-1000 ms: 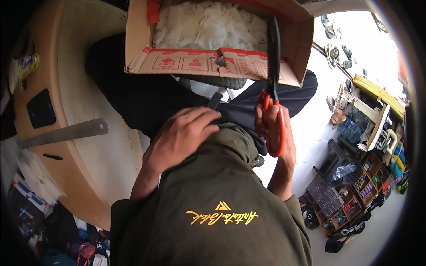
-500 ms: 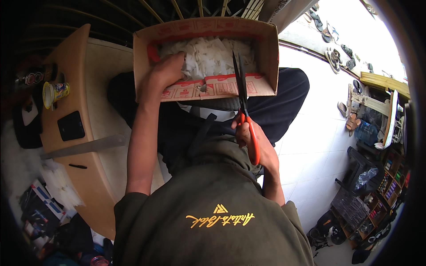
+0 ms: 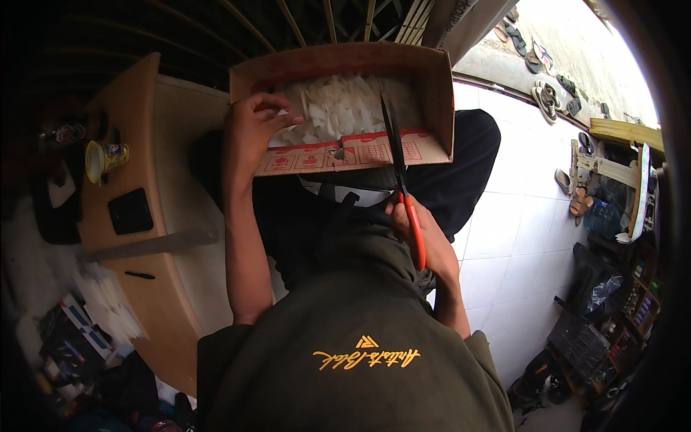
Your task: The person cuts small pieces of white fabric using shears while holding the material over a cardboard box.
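Note:
An open cardboard box [image 3: 436, 90] with red print rests across my legs. Inside lies a heap of small white cut scraps [image 3: 335, 104]. At the box's left end hovers my left hand [image 3: 253, 128], its fingers loosely apart over the scraps, with nothing seen in them. My right hand [image 3: 436, 229] grips large scissors [image 3: 415, 234] by their orange-red handles, just outside the near side of the box. The long dark blades point away from me, slightly parted, and reach over the near flap toward the scraps.
On the left a wooden table [image 3: 155, 270] bears a yellow cup [image 3: 101, 160], a black phone [image 3: 131, 211], a pen [image 3: 139, 275] and a long flat strip [image 3: 151, 245]. Shoes [image 3: 545, 101] and a cluttered shelf [image 3: 640, 309] stand right of the tiled floor [image 3: 504, 237].
My left hand has risen out of the scraps toward the box's left edge, its fingers loosening. The scissors stay in my right hand. The whole view has shifted slightly.

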Demonstrator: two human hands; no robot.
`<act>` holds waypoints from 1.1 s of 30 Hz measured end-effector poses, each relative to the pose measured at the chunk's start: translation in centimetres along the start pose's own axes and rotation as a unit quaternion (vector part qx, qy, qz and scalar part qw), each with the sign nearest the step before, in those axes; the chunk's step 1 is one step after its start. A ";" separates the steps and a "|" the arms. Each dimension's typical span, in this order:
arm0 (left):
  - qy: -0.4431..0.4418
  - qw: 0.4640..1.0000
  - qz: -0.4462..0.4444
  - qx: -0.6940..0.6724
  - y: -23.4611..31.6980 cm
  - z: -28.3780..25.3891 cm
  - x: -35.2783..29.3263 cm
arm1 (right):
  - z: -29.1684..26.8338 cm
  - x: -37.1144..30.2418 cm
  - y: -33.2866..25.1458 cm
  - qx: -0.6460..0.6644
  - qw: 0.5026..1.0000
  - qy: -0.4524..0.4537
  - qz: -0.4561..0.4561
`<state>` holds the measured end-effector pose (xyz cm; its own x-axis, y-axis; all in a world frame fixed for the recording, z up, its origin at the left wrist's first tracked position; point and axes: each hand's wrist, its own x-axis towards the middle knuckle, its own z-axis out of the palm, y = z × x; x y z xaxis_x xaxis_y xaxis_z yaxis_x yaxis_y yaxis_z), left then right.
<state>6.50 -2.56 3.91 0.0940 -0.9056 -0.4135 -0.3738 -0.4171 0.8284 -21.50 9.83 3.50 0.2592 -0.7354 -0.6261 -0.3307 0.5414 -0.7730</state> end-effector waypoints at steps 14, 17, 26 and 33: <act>-0.002 0.887 0.070 -0.456 1.2 7.3 -0.8 | 0.6 -0.9 -2.8 -0.150 0.989 0.004 0.020; 0.023 0.887 0.070 -0.455 1.0 8.9 -1.0 | 1.3 -0.7 -3.0 -0.128 0.992 -0.004 0.005; 0.025 0.903 0.083 -0.420 1.1 9.1 -1.9 | 2.1 0.1 -3.1 -0.118 0.992 0.038 0.001; -0.008 0.922 0.048 -0.385 2.0 8.4 -2.9 | 2.3 0.7 -3.0 -0.096 0.993 0.073 -0.005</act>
<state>-2.27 -0.09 3.55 0.0783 -0.9429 -0.3238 0.3859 -0.2708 0.8819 -18.23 8.67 5.17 0.1339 -0.7985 -0.5869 -0.5000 0.4569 -0.7357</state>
